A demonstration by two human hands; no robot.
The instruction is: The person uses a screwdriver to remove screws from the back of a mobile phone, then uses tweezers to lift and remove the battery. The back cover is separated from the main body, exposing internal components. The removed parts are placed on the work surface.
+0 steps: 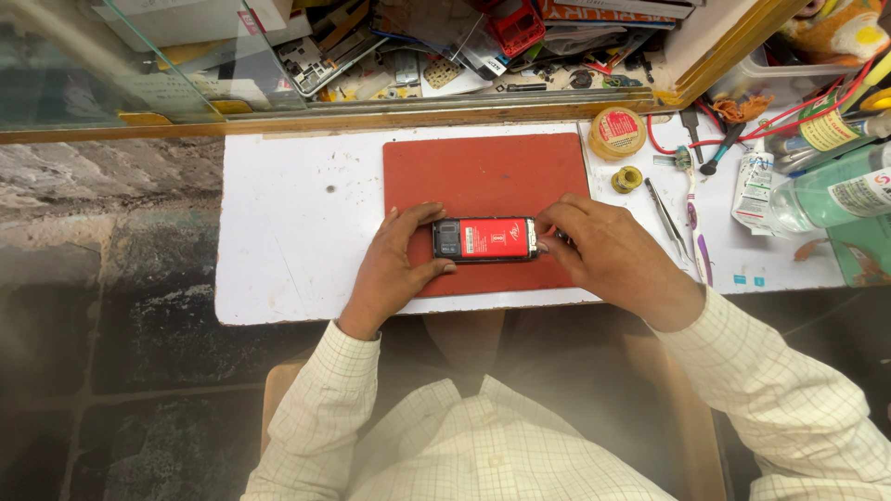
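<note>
Bottles [840, 190] cut off at right edge

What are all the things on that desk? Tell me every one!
phone: 1, black with its back off and a red battery showing, on the mat
mat: 1, red, middle of the board
board: 1, white, on the stone counter
solder reel: 1, yellow and red, right of the mat's top corner
small spool: 1, yellowish, below the reel
tweezers: 1, silver, right of the mat
toothbrush: 1, white and purple, beside the tweezers
bottle: 1, clear greenish, far right
tube: 1, white, left of the bottle
left hand: grip on the phone's left end
right hand: fingertips at the phone's right end
</note>
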